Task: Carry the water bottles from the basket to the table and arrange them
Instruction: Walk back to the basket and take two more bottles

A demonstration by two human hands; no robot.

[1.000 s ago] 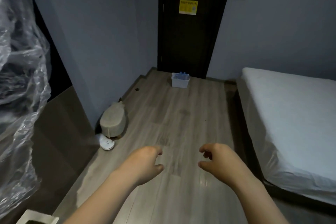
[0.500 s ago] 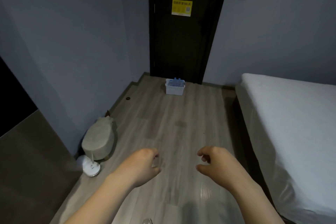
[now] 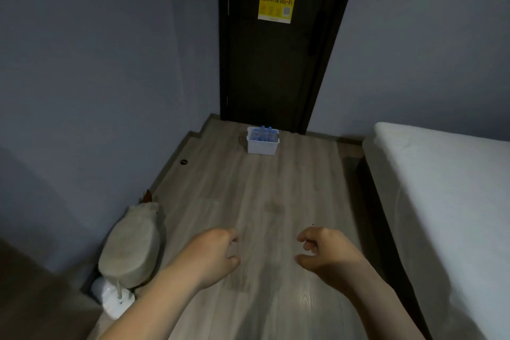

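A small white basket (image 3: 262, 146) stands on the wood floor just in front of a dark door. Several blue-capped water bottles (image 3: 264, 133) stand upright inside it. My left hand (image 3: 212, 255) and my right hand (image 3: 324, 252) hang in front of me low in the view, far short of the basket. Both have loosely curled fingers and hold nothing. No table is in view.
A bed with a white sheet (image 3: 447, 201) fills the right side. A beige plush toy (image 3: 131, 246) and a white bag (image 3: 113, 297) lie against the left wall. The dark door (image 3: 276, 69) carries a yellow sign (image 3: 276, 7). Bare floor (image 3: 262, 201) runs between me and the basket.
The view has moved forward along the floor toward the basket, which now looks larger. The clear plastic sheet at the left has dropped out of sight. Both hands keep the same pose.
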